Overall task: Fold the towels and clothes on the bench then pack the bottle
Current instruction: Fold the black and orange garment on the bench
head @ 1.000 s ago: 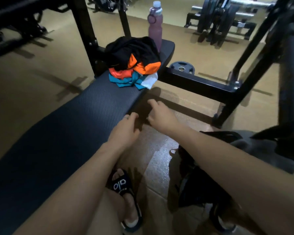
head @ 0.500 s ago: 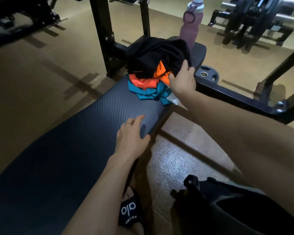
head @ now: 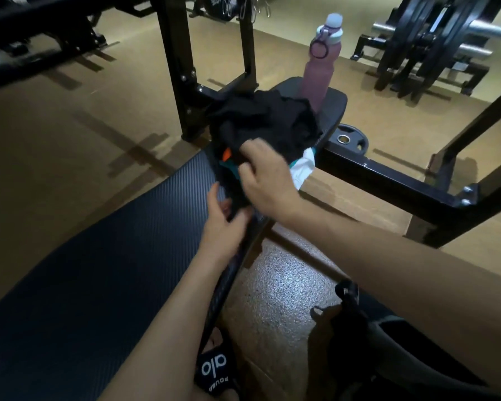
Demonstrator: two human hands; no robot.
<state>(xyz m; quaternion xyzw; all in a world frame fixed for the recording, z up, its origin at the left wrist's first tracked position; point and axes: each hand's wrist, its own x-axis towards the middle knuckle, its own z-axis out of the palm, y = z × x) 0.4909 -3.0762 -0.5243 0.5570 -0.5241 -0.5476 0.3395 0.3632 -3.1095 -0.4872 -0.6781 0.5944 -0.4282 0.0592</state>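
Clothes [head: 266, 123] lay heaped at the tabletop's [head: 99, 256] far end; your right hand [head: 268, 180], nearer, gripped black cloth, left hand [head: 223, 224] pinching its trailing end.

1. A black padded weight bench [head: 84, 279] with a ribbed surface runs from the lower left up toward the far centre, where its separate end pad [head: 334, 104] sits.
2. A crumpled black garment [head: 266, 120] lies on top of a pile at the bench's far part.
3. Under it show an orange cloth [head: 227, 153], a teal cloth [head: 232, 171] and a white cloth [head: 302, 169] hanging over the bench's right edge.
4. A pink bottle [head: 318, 73] with a pale lid stands upright on the end pad, just behind the pile.
5. The tan floor [head: 55, 134] carries the bench frame and a weight plate [head: 349, 138] lying flat by it.
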